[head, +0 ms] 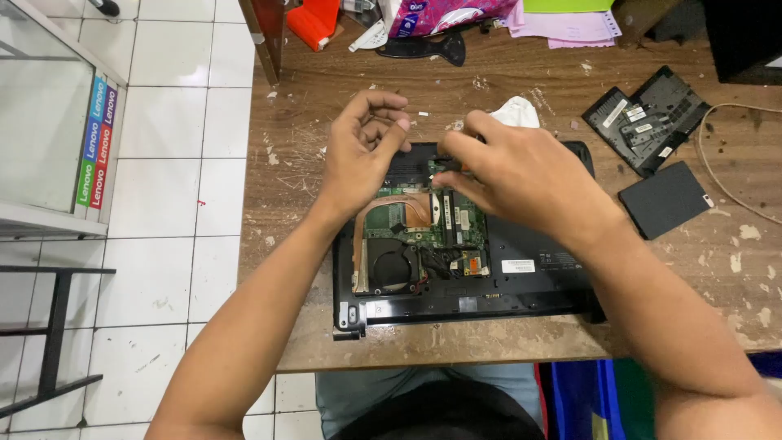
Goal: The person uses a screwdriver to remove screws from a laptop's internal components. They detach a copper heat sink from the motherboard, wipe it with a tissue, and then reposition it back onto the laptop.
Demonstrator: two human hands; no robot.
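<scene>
Left hand (362,151) hovered over the opened laptop (464,253), grip loosely curled, holding nothing visible. Laptop lay at the bench (326,342) near edge, circuit board (423,220) and fan (391,267) exposed. Right hand (513,175) pinched at a small part on the board's far side; contents indiscernible. Two black covers (648,118) lay toward the right edge.

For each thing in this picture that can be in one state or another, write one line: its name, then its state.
laptop: upside down, bottom opened, circuit board showing
cooling fan: uncovered, in place in the laptop
copper heat pipe: uncovered, in place
large cover panel: taken off, lying on the table
small cover panel: taken off, lying flat
left hand: raised, fingers curled, holding nothing visible
right hand: fingertips pinched at the board's far edge
</scene>
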